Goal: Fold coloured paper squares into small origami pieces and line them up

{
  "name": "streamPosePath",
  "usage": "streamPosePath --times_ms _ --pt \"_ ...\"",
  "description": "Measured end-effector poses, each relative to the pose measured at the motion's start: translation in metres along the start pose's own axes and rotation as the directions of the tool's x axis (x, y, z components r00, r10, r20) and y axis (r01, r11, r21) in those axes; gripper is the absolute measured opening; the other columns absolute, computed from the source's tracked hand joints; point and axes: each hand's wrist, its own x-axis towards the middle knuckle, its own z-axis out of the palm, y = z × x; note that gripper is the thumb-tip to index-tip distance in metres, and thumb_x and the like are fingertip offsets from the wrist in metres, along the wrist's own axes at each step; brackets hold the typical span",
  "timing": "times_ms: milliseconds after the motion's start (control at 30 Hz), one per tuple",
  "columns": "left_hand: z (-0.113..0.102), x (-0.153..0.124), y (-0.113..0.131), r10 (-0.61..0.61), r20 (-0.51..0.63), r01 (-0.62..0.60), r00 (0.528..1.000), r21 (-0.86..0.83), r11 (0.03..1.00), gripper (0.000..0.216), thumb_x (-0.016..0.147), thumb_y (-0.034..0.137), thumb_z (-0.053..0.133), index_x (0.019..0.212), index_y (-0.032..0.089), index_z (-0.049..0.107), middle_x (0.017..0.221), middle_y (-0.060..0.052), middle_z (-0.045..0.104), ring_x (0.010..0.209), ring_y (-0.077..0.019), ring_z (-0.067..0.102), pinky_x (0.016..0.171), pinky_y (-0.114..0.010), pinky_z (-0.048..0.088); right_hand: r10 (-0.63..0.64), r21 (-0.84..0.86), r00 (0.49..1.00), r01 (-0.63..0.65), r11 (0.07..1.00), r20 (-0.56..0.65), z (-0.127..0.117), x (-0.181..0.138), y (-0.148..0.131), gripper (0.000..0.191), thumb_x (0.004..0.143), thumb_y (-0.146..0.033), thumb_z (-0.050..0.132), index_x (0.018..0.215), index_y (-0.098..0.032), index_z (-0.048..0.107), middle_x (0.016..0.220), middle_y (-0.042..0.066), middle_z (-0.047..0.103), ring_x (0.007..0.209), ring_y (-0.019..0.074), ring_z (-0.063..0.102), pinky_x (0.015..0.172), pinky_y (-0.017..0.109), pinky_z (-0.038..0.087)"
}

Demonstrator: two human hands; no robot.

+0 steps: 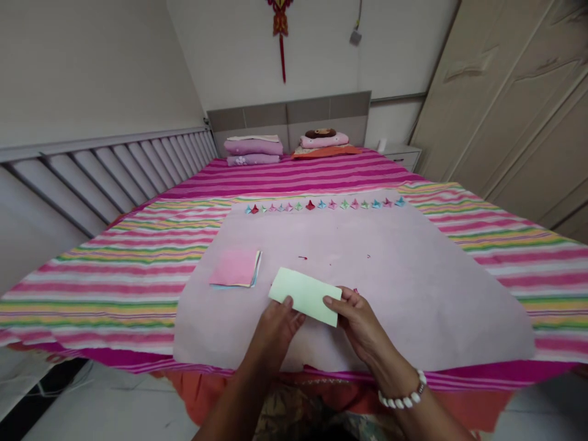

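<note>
A pale green sheet of paper (305, 295), folded into a rectangle, is held between my two hands above a pinkish-white sheet (413, 294) on the bed. My left hand (278, 324) pinches its lower left edge, thumb on top. The right end is gripped by my right hand (356, 315), thumb on the face and fingers behind; a white bead bracelet circles that wrist. To the left lies a stack of square paper (234, 267), pink on top with other colours showing at its edges.
A row of small folded paper shapes (310, 205) in several colours runs along the sheet's far edge. Tiny dark bits (302, 258) lie mid-sheet. Striped bedding (114, 275) surrounds it. A railing (114, 165) stands left, folded bedding (254, 147) at the headboard, a wardrobe (505, 110) right.
</note>
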Motion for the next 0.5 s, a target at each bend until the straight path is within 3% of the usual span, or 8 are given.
streamPosePath --times_ms 133,267,367,433,500 --pt "0.006 -0.003 -0.007 -0.075 -0.116 0.088 0.99 0.106 0.99 0.025 0.06 0.032 0.083 0.071 0.013 0.07 0.075 -0.008 0.071 0.071 -0.0157 0.063 0.059 -0.021 0.048 -0.053 -0.076 0.999 0.054 0.996 0.012 0.002 -0.005 0.0 0.026 0.062 -0.034 0.081 0.078 -0.018 0.069 0.064 0.001 0.066 0.054 0.0147 0.055 0.048 0.024 0.039" --pt "0.011 -0.005 0.003 -0.055 -0.173 0.068 0.983 0.066 0.995 0.032 0.054 0.033 0.086 0.056 0.012 0.062 0.058 -0.003 0.064 0.06 -0.0122 0.059 0.055 -0.02 0.046 -0.179 -0.152 0.982 0.186 0.971 0.06 -0.006 -0.008 -0.003 0.034 0.078 -0.038 0.067 0.108 -0.022 0.068 0.064 -0.001 0.063 0.054 0.0142 0.053 0.054 0.027 0.043" --pt "0.011 -0.006 0.012 -0.055 -0.139 0.059 0.989 0.025 0.998 0.032 0.054 0.032 0.086 0.057 0.012 0.061 0.059 -0.003 0.064 0.06 -0.0112 0.059 0.054 -0.019 0.046 -0.315 -0.228 0.934 0.347 0.91 0.167 -0.015 -0.009 -0.006 0.045 0.082 -0.028 0.062 0.127 -0.029 0.057 0.101 0.005 0.069 0.069 0.0166 0.06 0.066 0.032 0.048" --pt "0.01 -0.008 0.015 -0.058 -0.125 0.062 0.99 0.027 0.998 0.03 0.056 0.031 0.085 0.06 0.011 0.063 0.06 -0.003 0.064 0.059 -0.0104 0.059 0.053 -0.018 0.046 -0.402 -0.326 0.868 0.485 0.811 0.291 -0.019 -0.01 -0.008 0.048 0.08 -0.02 0.063 0.126 -0.033 0.058 0.131 0.007 0.056 0.092 0.0211 0.062 0.074 0.034 0.049" --pt "0.01 -0.009 0.016 -0.069 -0.123 0.075 0.99 0.043 0.996 0.03 0.056 0.031 0.085 0.061 0.01 0.064 0.059 -0.003 0.064 0.058 -0.0102 0.059 0.051 -0.018 0.045 -0.473 -0.427 0.79 0.61 0.668 0.389 -0.02 -0.012 -0.01 0.05 0.079 -0.014 0.063 0.124 -0.034 0.059 0.146 0.005 0.041 0.116 0.0259 0.053 0.082 0.036 0.049"
